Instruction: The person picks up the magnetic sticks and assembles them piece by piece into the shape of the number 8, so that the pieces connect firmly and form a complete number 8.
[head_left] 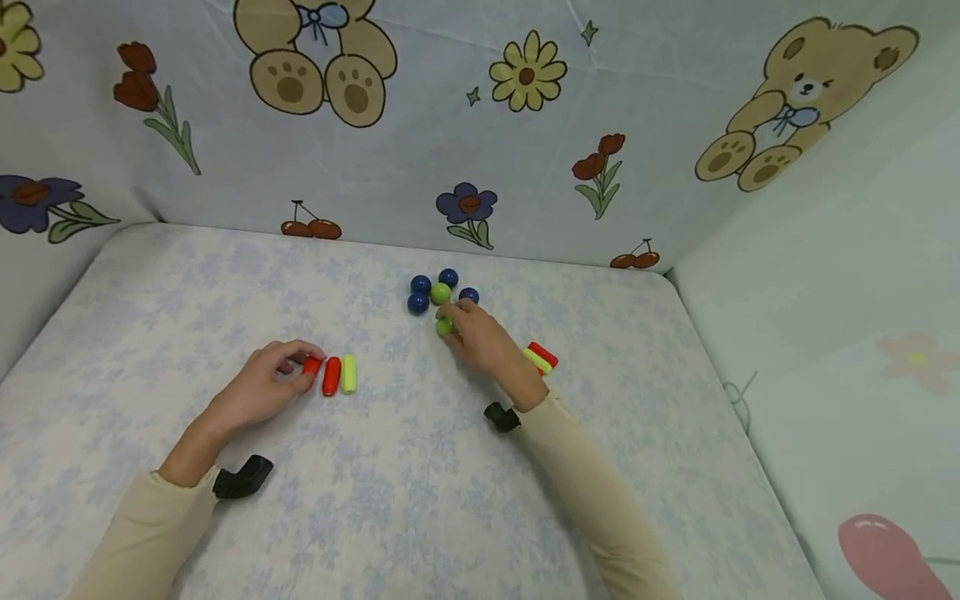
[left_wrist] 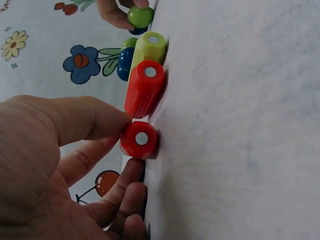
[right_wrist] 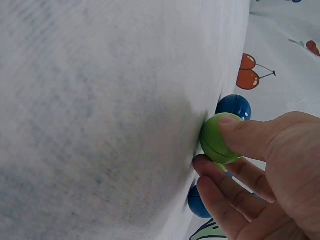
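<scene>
My left hand (head_left: 262,385) pinches a short red rod (left_wrist: 140,139) between thumb and forefinger, low over the table. Its end carries a round silvery disc. To its right lie another red rod (head_left: 332,377) and a yellow-green rod (head_left: 349,374), side by side. Farther back, my right hand (head_left: 483,342) holds a green ball (right_wrist: 216,142) between thumb and fingers, at or just above the tabletop. Beyond it, several dark blue balls (head_left: 417,303) surround a second green ball (head_left: 441,293).
By the right forearm lie a red rod (head_left: 543,354) and a yellow-green rod (head_left: 537,362), partly covered by the wrist. A pale patterned cloth covers the table (head_left: 375,500). At the back hangs a printed curtain (head_left: 420,150); another cloth stands along the right edge.
</scene>
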